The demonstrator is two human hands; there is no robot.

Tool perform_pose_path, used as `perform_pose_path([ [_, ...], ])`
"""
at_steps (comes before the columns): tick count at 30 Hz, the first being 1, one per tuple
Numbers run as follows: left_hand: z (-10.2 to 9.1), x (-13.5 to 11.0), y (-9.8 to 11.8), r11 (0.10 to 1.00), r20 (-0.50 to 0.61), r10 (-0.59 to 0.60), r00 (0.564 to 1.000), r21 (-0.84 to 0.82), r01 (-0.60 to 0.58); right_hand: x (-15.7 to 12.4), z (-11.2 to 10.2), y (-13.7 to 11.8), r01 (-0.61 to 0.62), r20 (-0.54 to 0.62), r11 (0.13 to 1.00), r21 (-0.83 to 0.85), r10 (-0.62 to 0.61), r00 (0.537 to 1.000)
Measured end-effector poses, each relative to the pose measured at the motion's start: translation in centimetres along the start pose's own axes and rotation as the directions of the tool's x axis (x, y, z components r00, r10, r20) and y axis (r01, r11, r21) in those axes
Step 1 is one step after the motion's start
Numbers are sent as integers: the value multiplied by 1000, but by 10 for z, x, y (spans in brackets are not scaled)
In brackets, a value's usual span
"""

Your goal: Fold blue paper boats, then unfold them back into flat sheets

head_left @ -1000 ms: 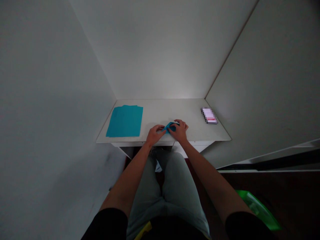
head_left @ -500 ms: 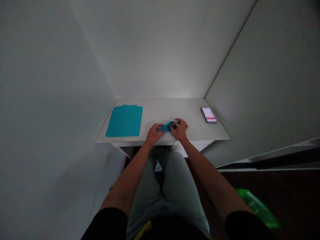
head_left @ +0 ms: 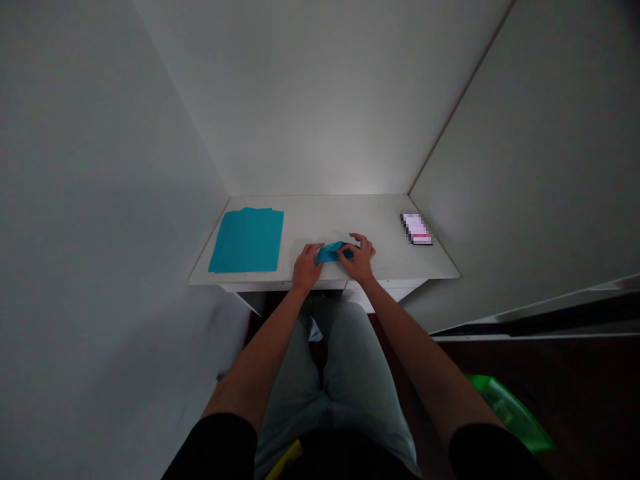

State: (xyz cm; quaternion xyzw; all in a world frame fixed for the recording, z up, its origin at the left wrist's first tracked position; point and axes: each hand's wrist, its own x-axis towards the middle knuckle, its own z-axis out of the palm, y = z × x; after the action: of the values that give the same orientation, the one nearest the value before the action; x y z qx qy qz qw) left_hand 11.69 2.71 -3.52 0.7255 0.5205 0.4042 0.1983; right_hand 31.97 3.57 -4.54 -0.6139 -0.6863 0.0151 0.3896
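Observation:
A small folded piece of blue paper lies between my hands near the front of the white desk. My left hand grips its left end, with thumb and fingers closed on the edge. The thumb and index finger of my right hand pinch its right side, while the other fingers arch above and behind it. Part of the paper's right end is hidden by my right hand. To the left of my hands rests a stack of flat blue paper sheets, slightly uneven at the edges.
The white desk stands against walls on three sides. On its right lies a phone, its screen blurred out. A green plastic object is on the dark floor at lower right. My legs are below the desk's front edge.
My left hand has closed farther over the left end of the folded paper. My right hand's fingers have shifted slightly while still pinching it. The view has moved a little.

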Motion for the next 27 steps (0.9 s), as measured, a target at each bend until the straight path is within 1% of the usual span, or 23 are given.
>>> perform_pose_path([
  [3, 1, -2, 0, 998, -22, 62, 998, 35, -61, -1, -1, -1, 18, -12, 1000, 26, -18, 1000],
  [6, 4, -5, 0, 988, -54, 121, 991, 99, -115, -2, -2, -3, 61, 4, 998, 29, -61, 998],
  [8, 6, -7, 0, 981, -45, 138, 989, 143, -131, -3, -3, -4, 90, 23, 996, 14, -90, 996],
  [11, 9, -8, -1, 974, -25, 149, 989, 175, -143, -4, -3, -4, 102, 24, 995, -5, -102, 995],
  [16, 11, -7, -3, 976, -14, 148, 989, 161, -144, -3, -4, -5, 81, 3, 997, 15, -81, 997],
  [22, 12, -7, 0, 983, -41, 50, 998, 180, -42, -2, -3, -4, 43, -14, 999, 28, -42, 999],
  [27, 11, -8, -1, 987, -35, 54, 998, 154, -48, -2, -3, -3, 33, 2, 999, 8, -33, 999],
])
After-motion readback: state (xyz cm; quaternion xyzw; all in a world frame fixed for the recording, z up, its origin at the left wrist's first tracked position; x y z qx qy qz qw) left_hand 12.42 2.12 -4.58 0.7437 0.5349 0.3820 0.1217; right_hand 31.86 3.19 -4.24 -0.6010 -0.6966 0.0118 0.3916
